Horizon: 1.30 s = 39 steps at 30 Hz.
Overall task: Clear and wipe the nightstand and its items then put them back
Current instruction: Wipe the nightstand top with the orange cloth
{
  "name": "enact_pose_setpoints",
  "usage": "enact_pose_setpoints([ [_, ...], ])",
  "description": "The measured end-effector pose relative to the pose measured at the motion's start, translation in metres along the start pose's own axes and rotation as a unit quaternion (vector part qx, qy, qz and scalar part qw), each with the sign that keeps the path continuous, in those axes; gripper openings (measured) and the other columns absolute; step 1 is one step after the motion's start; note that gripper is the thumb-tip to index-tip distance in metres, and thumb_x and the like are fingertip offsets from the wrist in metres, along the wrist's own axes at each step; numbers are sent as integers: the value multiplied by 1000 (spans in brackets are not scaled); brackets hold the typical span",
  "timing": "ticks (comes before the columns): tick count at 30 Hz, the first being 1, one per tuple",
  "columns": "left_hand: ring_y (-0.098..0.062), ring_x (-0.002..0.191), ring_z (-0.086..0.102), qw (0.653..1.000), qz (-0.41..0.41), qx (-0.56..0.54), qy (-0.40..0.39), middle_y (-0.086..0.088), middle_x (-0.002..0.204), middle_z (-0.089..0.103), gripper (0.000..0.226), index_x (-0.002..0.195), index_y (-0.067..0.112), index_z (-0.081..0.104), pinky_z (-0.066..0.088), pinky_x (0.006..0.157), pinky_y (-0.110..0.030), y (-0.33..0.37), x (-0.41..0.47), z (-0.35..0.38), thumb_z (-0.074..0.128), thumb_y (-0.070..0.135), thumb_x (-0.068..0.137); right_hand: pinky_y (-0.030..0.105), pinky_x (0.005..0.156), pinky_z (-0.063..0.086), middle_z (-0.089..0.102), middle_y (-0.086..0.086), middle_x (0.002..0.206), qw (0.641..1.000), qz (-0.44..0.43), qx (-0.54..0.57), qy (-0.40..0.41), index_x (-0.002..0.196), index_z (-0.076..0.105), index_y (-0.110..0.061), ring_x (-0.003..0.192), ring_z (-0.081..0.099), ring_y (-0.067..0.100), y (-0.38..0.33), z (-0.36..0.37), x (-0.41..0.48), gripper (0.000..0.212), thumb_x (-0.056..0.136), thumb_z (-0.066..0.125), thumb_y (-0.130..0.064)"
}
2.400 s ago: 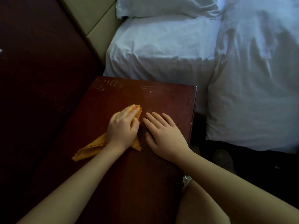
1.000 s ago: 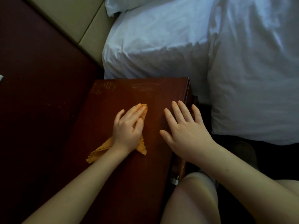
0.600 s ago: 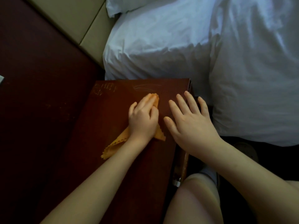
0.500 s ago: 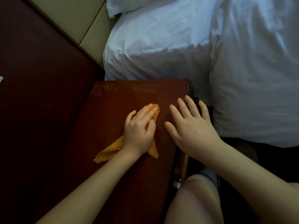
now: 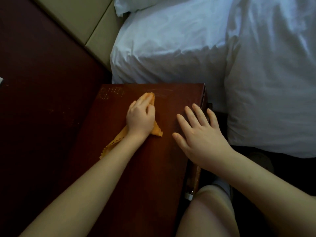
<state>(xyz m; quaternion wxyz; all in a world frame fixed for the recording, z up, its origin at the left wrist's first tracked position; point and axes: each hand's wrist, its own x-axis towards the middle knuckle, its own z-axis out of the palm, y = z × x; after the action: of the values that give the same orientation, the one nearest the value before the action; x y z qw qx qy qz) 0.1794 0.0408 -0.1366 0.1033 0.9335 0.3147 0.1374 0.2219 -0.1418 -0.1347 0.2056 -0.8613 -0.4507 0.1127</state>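
The dark red-brown nightstand (image 5: 172,98) fills the middle of the view, its top bare apart from an orange cloth (image 5: 157,130) with zigzag edges. My left hand (image 5: 141,117) presses flat on the cloth, fingers straight and pointing toward the far edge. Cloth corners stick out past the fingertips, beside the wrist and under the forearm. My right hand (image 5: 200,135) lies flat with fingers spread on the top near its right edge, holding nothing.
A bed with white sheets (image 5: 171,48) and a white duvet (image 5: 273,82) borders the nightstand at the back and right. A beige padded headboard (image 5: 85,19) and a dark wooden panel (image 5: 42,82) stand to the left. My bare knee (image 5: 210,211) is at the lower right.
My left hand has slid the cloth away from me and to the left, toward the far edge of the top. My right hand stays flat near the right edge.
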Motion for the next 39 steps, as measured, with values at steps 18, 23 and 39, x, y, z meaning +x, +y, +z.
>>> enact_pose_setpoints([
  [18, -21, 132, 36, 999, -41, 10, -5, 2, 142, 44, 40, 132, 20, 50, 26, 110, -34, -13, 38, 5, 39, 19, 94, 42, 111, -8, 10, 8, 156, 999, -10, 8, 31, 146, 26, -13, 144, -2, 23, -3, 2, -2, 68, 89, 13, -48],
  [23, -2, 127, 37, 992, 114, -36, -51, 2, 137, 49, 42, 129, 18, 54, 17, 110, -20, -15, -5, -10, 39, 18, 90, 38, 108, -15, 9, 4, 156, 999, -17, 7, 35, 146, 25, -15, 142, -7, 18, -3, -1, -3, 75, 85, 0, -51],
  [39, -13, 129, 41, 997, 55, -47, -33, 3, 138, 49, 40, 128, 21, 55, 27, 110, -28, -1, 29, 2, 42, 18, 91, 40, 106, -16, 5, -2, 157, 999, -3, 4, 43, 148, 20, -21, 143, -9, 20, 6, -4, 3, 59, 96, 17, -48],
])
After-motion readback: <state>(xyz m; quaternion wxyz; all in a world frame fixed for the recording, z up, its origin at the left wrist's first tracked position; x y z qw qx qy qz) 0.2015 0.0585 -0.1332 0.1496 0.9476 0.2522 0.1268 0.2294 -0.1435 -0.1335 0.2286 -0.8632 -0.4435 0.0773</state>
